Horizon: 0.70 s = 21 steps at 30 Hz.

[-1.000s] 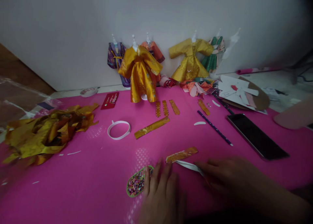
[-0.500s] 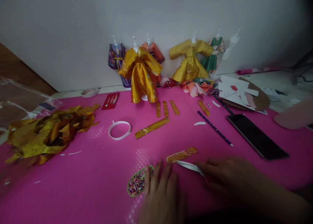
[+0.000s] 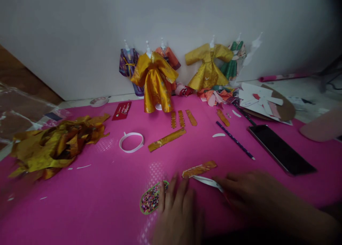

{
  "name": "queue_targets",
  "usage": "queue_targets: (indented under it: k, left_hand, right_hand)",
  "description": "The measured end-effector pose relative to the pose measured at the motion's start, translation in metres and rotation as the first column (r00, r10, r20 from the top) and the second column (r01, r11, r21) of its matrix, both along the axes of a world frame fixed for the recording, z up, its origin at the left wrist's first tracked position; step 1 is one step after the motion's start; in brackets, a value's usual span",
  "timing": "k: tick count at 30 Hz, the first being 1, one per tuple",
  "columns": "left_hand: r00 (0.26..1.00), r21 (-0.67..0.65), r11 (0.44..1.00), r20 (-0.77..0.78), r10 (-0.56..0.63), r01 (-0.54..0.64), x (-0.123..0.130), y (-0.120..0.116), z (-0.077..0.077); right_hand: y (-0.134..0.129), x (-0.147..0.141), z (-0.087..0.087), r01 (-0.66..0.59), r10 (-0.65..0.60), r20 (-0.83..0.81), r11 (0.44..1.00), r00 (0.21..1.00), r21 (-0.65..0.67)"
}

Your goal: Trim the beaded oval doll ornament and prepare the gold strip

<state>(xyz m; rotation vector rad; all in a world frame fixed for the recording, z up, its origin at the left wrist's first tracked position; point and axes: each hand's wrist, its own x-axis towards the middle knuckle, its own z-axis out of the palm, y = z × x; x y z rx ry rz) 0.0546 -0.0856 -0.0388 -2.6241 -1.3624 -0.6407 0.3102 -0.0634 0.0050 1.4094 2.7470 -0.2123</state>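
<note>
My left hand (image 3: 176, 213) lies palm down with its fingers spread, the index finger over the right end of a green-rimmed oval dish (image 3: 150, 201) of small multicoloured beads. Its fingertips are just below a gold brocade strip (image 3: 200, 168) with a row of tiny pale beads along its edge. In my right hand (image 3: 243, 189) are tweezers (image 3: 208, 181) with silver tips and a red grip. Their tips meet the strip's lower left edge. Whether a bead is between them is too small to tell.
Several shorter gold strips (image 3: 181, 118) and one long strip (image 3: 167, 139) lie beyond. A white ring (image 3: 131, 142), gold fabric scraps (image 3: 58, 141), a dark pencil (image 3: 235, 140) and a phone (image 3: 281, 149) surround the work. Small dressed figures (image 3: 157, 81) stand along the wall.
The whole view has shifted very slightly. Both hands, the tweezers and the strip keep the same places relative to one another.
</note>
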Motion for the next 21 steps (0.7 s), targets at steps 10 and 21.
queue_targets:
  k: [10, 21]
  left_hand:
    - [1.000, -0.030, 1.000, 0.016, -0.008, 0.009, -0.0020, -0.0020, -0.0032]
    - [1.000, -0.037, 0.999, 0.015, 0.001, 0.000, -0.0012, -0.0014, 0.0005]
  right_hand:
    - [0.0011, 0.0000, 0.0004, -0.036, 0.036, -0.007, 0.999, 0.999, 0.040]
    - [0.0011, -0.0042, 0.0045, -0.038, 0.037, 0.009, 0.997, 0.999, 0.063]
